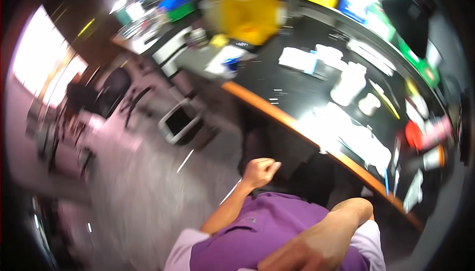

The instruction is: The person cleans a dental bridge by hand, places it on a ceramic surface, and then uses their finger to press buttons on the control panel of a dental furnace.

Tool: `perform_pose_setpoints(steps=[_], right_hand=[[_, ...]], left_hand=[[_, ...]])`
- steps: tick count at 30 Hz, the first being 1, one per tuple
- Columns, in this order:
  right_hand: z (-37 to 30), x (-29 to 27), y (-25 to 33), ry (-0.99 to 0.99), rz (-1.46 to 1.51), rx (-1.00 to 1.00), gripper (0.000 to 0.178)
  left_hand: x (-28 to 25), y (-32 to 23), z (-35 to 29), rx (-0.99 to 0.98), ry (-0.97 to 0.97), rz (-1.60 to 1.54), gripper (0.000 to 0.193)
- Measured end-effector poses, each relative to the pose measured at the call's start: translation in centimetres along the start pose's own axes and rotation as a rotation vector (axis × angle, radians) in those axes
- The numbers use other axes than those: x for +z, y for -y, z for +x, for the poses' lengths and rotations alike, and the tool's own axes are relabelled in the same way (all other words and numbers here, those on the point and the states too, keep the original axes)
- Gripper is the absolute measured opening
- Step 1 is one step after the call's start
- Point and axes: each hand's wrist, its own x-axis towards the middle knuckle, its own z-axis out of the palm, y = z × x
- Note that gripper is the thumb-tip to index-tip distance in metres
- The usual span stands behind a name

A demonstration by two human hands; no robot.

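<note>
My left hand (pixel 261 173) is curled into a fist in front of my purple apron (pixel 277 221), below the bench's edge. Nothing sticks out of it, and it touches no object on the bench. My right arm bends across my body, and my right hand (pixel 302 251) lies near the lower edge of the view, close to the apron. Its fingers are blurred and partly cut off, so whether it holds anything is hidden. The nearest surface is a black workbench (pixel 269 80) with an orange-brown front edge.
On the bench are a white bottle (pixel 349 84), a small white jar (pixel 369 104), bright white papers or packets (pixel 356 137) and a red-lidded container (pixel 414 135). A yellow bin (pixel 250 14) stands further back. At left are a grey-rimmed waste bin (pixel 179 122) and a dark chair (pixel 116 85).
</note>
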Motion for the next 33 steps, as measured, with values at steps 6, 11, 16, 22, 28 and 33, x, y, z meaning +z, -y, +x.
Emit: perform_pose_setpoints(steps=[6, 11, 16, 22, 28, 33], right_hand=[[-8.7, 3.4, 5.1, -0.654, -0.789, 0.243, 0.010], [-16.4, 7.6, 6.3, -1.554, -1.089, 0.480, 0.017], [-20.4, 10.9, 6.7, -1.948, -1.101, 0.433, 0.014], [-22.5, 12.9, 6.6, -2.081, -1.172, 0.382, 0.011], [-23.7, 13.0, 7.7, -2.045, -1.249, 0.461, 0.010], [-22.7, 12.1, 7.9, -1.983, -1.271, 0.626, 0.010]], left_hand=[[-5.0, -7.8, 4.4, 0.183, -0.224, -0.027, 0.009], [-3.7, -11.8, 18.9, 0.338, -0.109, 0.063, 0.046], [3.3, -12.9, 29.1, 0.331, 0.166, 0.071, 0.113], [9.3, -15.0, 34.0, 0.343, 0.221, 0.099, 0.063], [14.6, -17.1, 36.8, 0.247, 0.286, 0.143, 0.070], [14.1, -15.5, 36.6, 0.366, 0.143, 0.229, 0.075]])
